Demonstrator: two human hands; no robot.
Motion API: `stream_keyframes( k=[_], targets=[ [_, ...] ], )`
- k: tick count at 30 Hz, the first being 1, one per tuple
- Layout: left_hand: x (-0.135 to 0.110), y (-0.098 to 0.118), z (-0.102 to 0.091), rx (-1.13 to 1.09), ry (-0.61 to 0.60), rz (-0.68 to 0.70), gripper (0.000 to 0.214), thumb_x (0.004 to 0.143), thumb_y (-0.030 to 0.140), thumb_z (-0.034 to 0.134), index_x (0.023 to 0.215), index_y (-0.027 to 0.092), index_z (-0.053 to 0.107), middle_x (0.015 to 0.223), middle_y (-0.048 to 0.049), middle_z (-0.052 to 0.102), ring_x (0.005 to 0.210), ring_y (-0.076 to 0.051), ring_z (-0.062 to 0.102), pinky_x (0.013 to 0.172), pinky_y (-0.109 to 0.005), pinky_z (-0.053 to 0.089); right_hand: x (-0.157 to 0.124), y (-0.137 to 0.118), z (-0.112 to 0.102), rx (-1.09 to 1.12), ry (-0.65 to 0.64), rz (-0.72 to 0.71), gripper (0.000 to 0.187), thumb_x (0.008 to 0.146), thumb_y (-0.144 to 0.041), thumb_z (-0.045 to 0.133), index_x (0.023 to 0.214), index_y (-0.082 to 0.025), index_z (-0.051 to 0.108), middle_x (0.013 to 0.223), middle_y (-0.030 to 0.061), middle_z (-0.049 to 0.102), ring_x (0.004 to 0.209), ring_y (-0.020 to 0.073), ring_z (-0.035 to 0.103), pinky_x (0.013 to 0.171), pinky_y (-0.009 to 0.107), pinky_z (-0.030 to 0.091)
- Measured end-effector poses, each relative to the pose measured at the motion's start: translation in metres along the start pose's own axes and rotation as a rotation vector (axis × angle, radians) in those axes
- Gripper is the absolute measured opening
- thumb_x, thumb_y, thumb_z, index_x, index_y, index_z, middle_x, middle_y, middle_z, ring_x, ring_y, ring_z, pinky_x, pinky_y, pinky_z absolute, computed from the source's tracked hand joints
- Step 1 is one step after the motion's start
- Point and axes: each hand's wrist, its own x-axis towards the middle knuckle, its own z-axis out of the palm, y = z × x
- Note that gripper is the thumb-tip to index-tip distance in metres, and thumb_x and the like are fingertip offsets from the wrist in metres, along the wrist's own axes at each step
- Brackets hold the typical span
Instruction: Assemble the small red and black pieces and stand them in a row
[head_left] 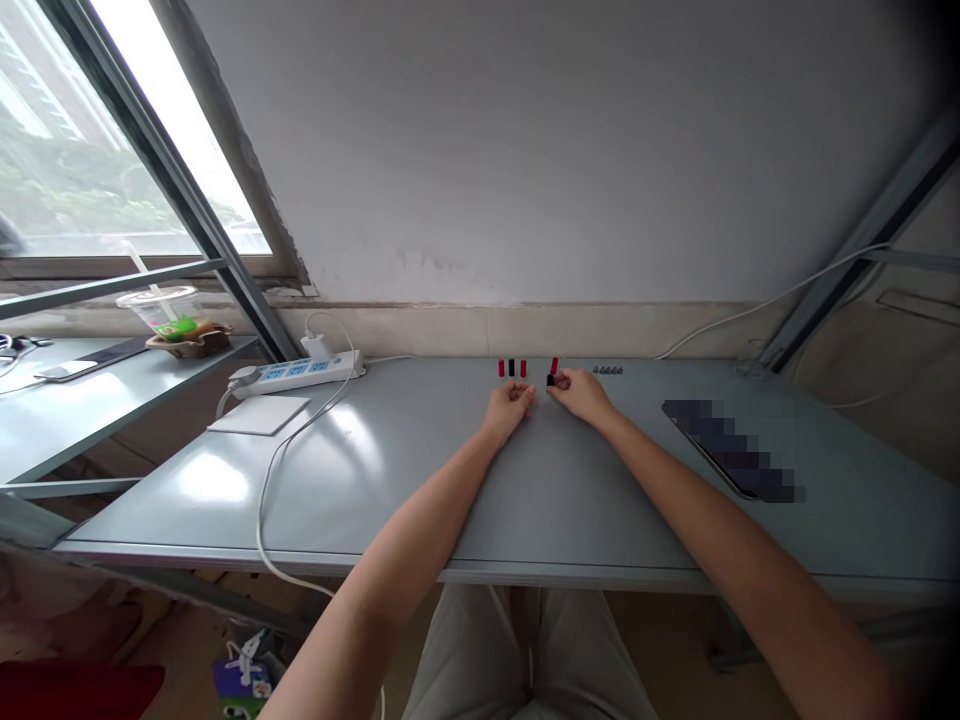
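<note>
My right hand pinches a small black cylindrical piece between thumb and fingertips, just above the desk. Behind it a small red piece shows, partly covered by the fingers. To the left, my left hand is closed with thumb and fingers together; whatever they hold, if anything, is too small to make out. Beyond the left hand stands a short row of small cylinders: one red, one black and another red. Right of my right hand lie several tiny dark metallic parts in a line.
On the grey desk, a pixelated dark flat object lies at the right. A white power strip, a thin white panel and a loose white cable occupy the left. The wall rises behind the back edge.
</note>
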Motion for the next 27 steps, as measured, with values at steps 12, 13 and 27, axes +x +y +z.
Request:
stream_keyframes(
  k=[12,13,27],
  targets=[
    [0.0,0.002,0.001,0.015,-0.006,-0.052,0.01,0.073,0.025,0.058,0.07,0.015,0.057,0.061,-0.0007,0.061,0.047,-0.007,0.048,0.055,-0.022,0.039,0.025,0.031,0.007,-0.03,0.082,0.166,0.012,0.064,-0.031,0.064,0.066,-0.019,0.065,0.07,0.0051,0.065,0.065,0.0175,0.058,0.058,0.028,0.043],
    [-0.001,0.002,0.002,0.014,-0.005,-0.052,0.009,0.073,0.024,0.058,0.07,0.015,0.057,0.061,-0.0006,0.06,0.047,-0.007,0.048,0.055,-0.022,0.039,0.027,0.031,0.009,-0.03,0.088,0.17,0.012,0.065,-0.031,0.064,0.066,-0.019,0.064,0.071,0.0052,0.065,0.065,0.0176,0.058,0.058,0.028,0.043],
    [-0.001,0.003,0.003,0.033,0.0,-0.044,0.008,0.073,0.022,0.057,0.071,0.015,0.058,0.06,-0.0007,0.06,0.046,-0.007,0.048,0.054,-0.023,0.04,0.034,0.029,0.024,-0.1,0.126,0.191,0.013,0.068,-0.032,0.058,0.069,-0.019,0.062,0.071,0.0062,0.064,0.067,0.0186,0.058,0.059,0.029,0.041]
  ],
)
